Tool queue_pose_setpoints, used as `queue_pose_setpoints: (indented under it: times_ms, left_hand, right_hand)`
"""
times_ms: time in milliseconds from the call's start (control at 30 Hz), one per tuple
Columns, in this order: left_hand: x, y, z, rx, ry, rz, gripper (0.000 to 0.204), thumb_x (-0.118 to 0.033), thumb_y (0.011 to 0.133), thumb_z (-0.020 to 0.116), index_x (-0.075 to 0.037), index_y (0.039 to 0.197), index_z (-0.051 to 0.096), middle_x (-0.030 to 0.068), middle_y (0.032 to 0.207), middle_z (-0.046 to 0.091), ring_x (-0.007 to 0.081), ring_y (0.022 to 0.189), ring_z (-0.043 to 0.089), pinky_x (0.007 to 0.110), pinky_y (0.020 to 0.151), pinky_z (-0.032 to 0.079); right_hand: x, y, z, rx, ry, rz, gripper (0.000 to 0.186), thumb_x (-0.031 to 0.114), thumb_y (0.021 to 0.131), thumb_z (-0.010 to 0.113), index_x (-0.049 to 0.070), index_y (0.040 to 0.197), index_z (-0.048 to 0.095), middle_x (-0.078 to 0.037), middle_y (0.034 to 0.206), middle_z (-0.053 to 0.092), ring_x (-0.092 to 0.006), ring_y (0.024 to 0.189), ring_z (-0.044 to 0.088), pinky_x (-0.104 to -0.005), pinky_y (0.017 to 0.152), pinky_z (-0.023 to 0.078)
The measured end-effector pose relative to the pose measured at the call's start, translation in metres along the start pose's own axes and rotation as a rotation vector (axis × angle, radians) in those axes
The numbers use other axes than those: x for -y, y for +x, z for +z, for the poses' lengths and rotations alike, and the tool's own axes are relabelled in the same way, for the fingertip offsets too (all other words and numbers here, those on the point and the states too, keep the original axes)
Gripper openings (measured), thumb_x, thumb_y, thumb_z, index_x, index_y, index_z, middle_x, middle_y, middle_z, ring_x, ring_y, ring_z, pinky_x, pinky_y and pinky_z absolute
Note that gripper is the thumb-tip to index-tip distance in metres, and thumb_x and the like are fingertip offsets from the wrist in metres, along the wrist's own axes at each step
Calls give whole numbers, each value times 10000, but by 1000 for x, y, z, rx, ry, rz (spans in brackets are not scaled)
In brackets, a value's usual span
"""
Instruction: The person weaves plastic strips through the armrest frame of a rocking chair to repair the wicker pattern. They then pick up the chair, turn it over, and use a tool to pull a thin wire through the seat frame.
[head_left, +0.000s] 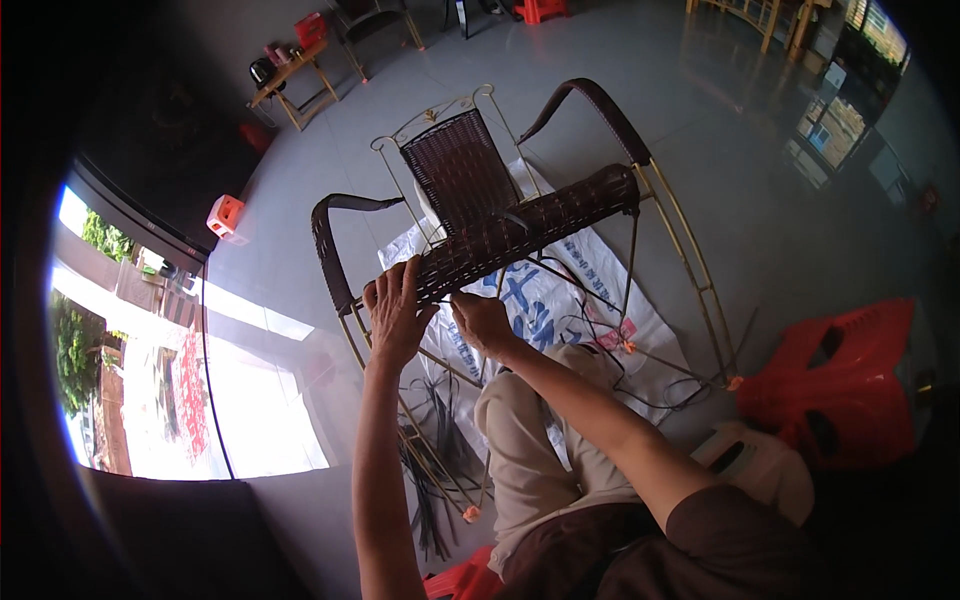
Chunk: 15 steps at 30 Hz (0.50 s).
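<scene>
Metal-framed chair (pixel 520 215), pale gold rod, tipped over on the grey floor (pixel 700 120) on top of a white woven sack (pixel 545 300) with blue print, which is spread flat beneath it. Dark brown wicker covers the backrest panel (pixel 460 170), both curved armrests and a wide band of the seat (pixel 530 225); the near edge of the seat is unfinished, bare frame showing below it. Left hand (pixel 395 310) lies over the near left end of the woven seat, fingers spread and curled onto the weave, gripping it. Right hand (pixel 480 318) sits just beside it at the weave's lower edge, fingers closed, pinching what looks like a thin dark strand; the strand itself is too fine to be sure of. Loose dark wicker strips (pixel 430 470) lie in a bundle on the floor by the person's left knee, with more thin strands trailing over the sack. Red plastic stool (pixel 840 385) on its side at the right, well apart from the chair. Small wooden table (pixel 295 85) at the far left of the floor carries a few small items, too small to identify.
</scene>
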<state>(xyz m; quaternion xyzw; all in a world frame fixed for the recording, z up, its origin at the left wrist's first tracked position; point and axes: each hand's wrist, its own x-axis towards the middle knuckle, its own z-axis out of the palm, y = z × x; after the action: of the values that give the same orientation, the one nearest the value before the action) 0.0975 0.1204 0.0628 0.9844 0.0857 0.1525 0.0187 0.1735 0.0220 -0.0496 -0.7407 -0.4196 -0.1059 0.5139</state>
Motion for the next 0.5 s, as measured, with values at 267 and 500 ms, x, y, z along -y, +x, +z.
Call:
queue_pose_setpoints:
  times_ms: [267,500]
  left_hand:
    - [-5,1,12,-100,14,-54,790,-285,623,714,-37,1254,308,128,1138,422,281,1079,381,419,919,221]
    - [-4,-2,13,-99,26,-76,763,-264,615,718,-64,1241,331,113,1132,407,262,1087,373,425,927,212]
  right_hand:
    - [-3,-2,23,-59,39,51,79,70,759,532,77,837,545,-128,689,566,-305,628,571,-388,522,449]
    - [14,-11,7,14,69,59,96,63,758,528,97,846,545,-119,645,543,-282,595,562,-361,496,440]
